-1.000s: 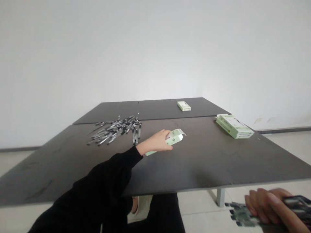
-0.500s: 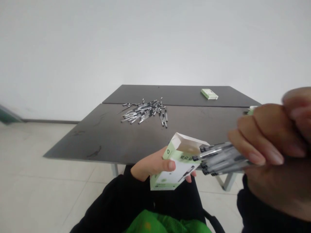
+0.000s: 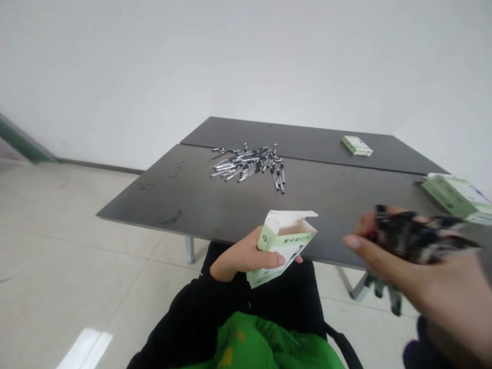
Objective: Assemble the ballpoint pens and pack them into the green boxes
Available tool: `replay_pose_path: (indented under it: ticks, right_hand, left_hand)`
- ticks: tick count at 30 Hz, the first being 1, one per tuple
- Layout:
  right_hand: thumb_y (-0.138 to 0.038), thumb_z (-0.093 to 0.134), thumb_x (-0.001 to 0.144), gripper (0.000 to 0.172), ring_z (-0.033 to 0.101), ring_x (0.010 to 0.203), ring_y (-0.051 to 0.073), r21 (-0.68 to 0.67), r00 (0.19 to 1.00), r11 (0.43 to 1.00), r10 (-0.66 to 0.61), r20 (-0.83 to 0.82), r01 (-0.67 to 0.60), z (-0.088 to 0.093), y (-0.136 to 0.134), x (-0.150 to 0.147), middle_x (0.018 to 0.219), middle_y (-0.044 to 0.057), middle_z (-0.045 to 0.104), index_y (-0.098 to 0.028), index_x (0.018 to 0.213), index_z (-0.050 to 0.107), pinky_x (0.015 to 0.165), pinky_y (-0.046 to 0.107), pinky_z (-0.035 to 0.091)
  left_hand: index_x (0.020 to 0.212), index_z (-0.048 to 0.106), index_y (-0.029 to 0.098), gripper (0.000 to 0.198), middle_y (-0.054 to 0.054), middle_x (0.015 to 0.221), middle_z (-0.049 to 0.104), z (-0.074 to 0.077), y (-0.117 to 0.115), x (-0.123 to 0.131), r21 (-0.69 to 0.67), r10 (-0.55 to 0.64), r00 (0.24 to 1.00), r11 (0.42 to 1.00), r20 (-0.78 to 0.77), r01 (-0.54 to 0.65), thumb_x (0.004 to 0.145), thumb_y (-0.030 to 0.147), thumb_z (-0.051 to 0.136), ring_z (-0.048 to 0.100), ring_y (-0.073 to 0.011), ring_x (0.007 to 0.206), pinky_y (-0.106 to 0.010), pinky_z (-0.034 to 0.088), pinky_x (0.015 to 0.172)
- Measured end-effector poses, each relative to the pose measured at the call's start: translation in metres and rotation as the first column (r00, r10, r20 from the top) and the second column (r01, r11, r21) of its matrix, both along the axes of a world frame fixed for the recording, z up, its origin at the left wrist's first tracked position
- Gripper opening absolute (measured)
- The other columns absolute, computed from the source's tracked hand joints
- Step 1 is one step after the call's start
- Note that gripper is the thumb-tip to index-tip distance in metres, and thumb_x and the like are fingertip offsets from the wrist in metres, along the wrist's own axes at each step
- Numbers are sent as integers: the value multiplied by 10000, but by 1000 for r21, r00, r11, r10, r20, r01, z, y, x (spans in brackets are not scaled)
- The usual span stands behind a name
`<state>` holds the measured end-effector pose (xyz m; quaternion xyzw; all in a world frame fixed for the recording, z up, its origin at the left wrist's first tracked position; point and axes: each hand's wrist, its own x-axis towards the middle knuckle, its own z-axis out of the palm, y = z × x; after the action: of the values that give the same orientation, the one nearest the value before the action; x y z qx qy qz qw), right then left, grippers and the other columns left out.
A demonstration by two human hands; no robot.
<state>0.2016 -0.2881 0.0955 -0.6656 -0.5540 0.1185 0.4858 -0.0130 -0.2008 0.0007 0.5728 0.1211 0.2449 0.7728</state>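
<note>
My left hand grips a small green-and-white pen box over my lap, thumb across its printed front. The box's top flap stands up and its mouth faces upward. At the right, my right hand is closed around a bunch of black-and-clear pens, blurred by motion. Some pen ends poke out below the fingers. The hand is apart from the box, to its right. A loose heap of similar pens lies on the dark table.
Toward the back of the table lies a green-and-white box. More green-and-white boxes sit at the right side, partly cut off by the frame. The table's front edge runs just beyond my lap, with a pale tiled floor below.
My right hand has pulled back from the box mouth and turned, still gripping the pens. The view has shifted right, showing more boxes. My left hand keeps hold of the box.
</note>
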Motion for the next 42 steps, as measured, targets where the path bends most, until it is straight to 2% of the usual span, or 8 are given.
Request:
replay_pose_path:
  ticks: [7,12,16,20,24,29,35,42]
  right_hand:
    - [-366,756,762,214,583,558,137,-124,983,978,175,52,-167,-42,5,-18,658,-23,650,-214,750,606,496,232,456]
    - [-235,687,782,46,502,465,118,-113,968,971,193,-161,-212,-49,6,-13,541,-27,577,-195,761,681,434,234,393]
    - [-295,722,780,148,435,370,106,-110,824,958,165,-541,-264,-54,14,-9,460,-39,534,-190,881,698,360,229,326]
    - [-289,784,742,209,401,354,78,65,661,988,143,-736,-141,-58,22,-7,474,-60,518,-212,886,653,347,207,299]
    - [-275,791,750,157,495,408,98,85,783,987,158,-601,-134,-46,18,-10,541,-31,576,-222,832,668,377,216,359]
    - [-236,758,779,87,581,480,133,135,913,985,148,-381,-104,-24,10,-21,606,-5,645,-245,811,678,439,247,415]
    - [-304,768,790,167,477,437,106,74,824,985,172,-540,-157,-40,25,-14,585,-24,613,-224,844,631,415,240,355]
    - [-296,816,752,256,441,424,82,91,701,985,167,-693,-144,-50,33,-16,616,-37,619,-220,881,609,405,224,318]
  left_hand:
    - [1114,660,144,455,-51,923,697,-6,-3,9,322,164,958,943,-236,-82,662,182,632,639,-221,876,-324,518,798]
    - [1133,621,158,461,-45,923,677,1,1,9,317,126,979,946,-160,-70,674,176,656,634,-203,826,-280,503,723]
    - [1077,647,147,395,-46,898,695,14,3,22,318,239,961,930,-138,-185,706,241,747,645,-198,793,-270,495,703]
    - [1159,641,154,516,-84,1059,709,23,4,39,410,524,850,790,-62,-457,713,346,814,652,-225,937,-297,510,800]
    - [1247,584,172,535,-86,1103,683,35,3,43,468,605,794,685,61,-558,774,339,769,639,-208,936,-291,507,805]
    - [921,661,176,243,-40,872,657,48,1,46,480,661,731,592,171,-648,941,394,556,590,-161,789,-265,458,715]
    - [743,635,177,520,-8,650,601,30,9,56,211,728,685,666,29,-716,967,586,406,530,-141,603,-262,408,562]
    - [834,657,167,448,-32,719,667,10,18,64,-8,685,719,725,114,-689,889,560,449,636,-209,747,-282,443,592]
